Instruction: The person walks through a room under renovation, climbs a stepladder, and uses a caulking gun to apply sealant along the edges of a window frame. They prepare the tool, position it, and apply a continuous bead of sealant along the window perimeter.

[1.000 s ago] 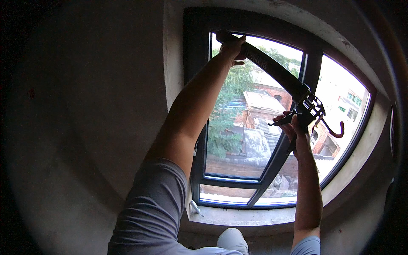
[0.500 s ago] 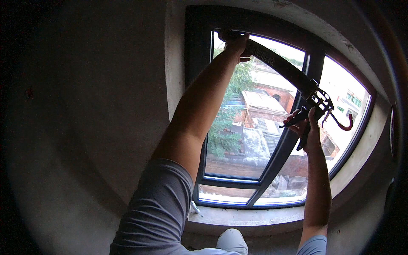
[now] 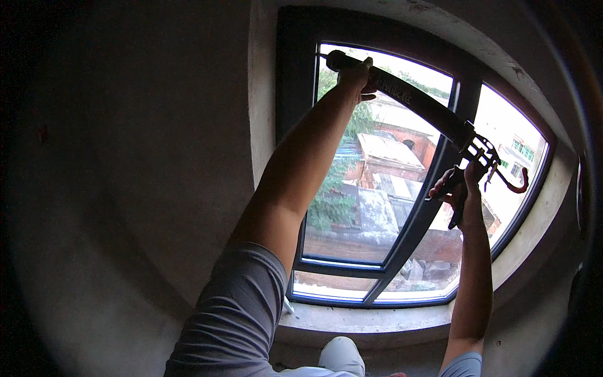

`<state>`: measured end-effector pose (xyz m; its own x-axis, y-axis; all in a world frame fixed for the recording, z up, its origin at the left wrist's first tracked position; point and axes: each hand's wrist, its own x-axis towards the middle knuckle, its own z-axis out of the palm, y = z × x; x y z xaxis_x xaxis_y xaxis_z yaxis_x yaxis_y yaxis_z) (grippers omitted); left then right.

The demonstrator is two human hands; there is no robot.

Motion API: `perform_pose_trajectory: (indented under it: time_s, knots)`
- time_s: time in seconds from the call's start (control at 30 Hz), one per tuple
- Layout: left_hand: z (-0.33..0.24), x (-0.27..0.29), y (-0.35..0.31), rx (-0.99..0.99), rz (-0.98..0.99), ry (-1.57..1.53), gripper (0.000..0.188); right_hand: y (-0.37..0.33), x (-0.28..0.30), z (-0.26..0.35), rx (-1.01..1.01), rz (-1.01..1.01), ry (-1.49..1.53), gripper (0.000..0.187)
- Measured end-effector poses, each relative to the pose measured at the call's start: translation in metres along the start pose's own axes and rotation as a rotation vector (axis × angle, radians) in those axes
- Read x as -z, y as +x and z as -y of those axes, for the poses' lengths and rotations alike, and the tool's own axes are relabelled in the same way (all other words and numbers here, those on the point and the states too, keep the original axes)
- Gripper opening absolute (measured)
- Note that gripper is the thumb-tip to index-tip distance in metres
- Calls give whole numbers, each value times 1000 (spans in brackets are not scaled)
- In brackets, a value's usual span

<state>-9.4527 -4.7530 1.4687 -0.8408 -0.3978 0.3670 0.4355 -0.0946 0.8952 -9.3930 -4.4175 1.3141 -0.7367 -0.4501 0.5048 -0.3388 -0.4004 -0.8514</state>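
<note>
Up at the window (image 3: 342, 270), you've got the caulking gun (image 3: 424, 107) held out in front of the glass, on a slant: nozzle (image 3: 323, 56) end high on the L, handle end lower on the R. Your L hand (image 3: 355, 76) is up near the front, wrapped round the dark barrel just behind the front cap (image 3: 336, 60). Nozzle tip's right by the frame's L upright; can't tell if it touches. Pale marks run along the barrel btwn your hands. Your R hand (image 3: 466, 193) is down at the back end, closed round the grip & trigger (image 3: 443, 185), thumb side up by the rear bracket. How hard you're squeezing, can't tell. Rod hook (image 3: 520, 186) sticks out past that hand, curling up, reddish at the end. Arms well apart, L one reaching farther, grey sleeve (image 3: 239, 308) at the elbow. Behind the glass: tree (image 3: 330, 210) on the L, roofs (image 3: 396, 151) & brick in the middle. Below, pale sill (image 3: 364, 319), w/ your knee (image 3: 342, 357) just under it. Grey wall (image 3: 125, 157) fills the L side.
</note>
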Motion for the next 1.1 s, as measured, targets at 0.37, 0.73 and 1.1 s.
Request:
perform_pose_trajectory:
  time_s: [0.37, 0.73, 1.1]
  knots:
    - [-6, 11, -32, 83, -39, -38, 42, -12, -9, 14, -70, -61, -156, 66]
    - [11, 14, -50, 191, -78, -69, 40, -28, -5, 21, -152, -128, -214, 68]
    - [17, 20, -68, 341, -104, -48, 39, -48, 6, 16, -269, -194, -217, 60]
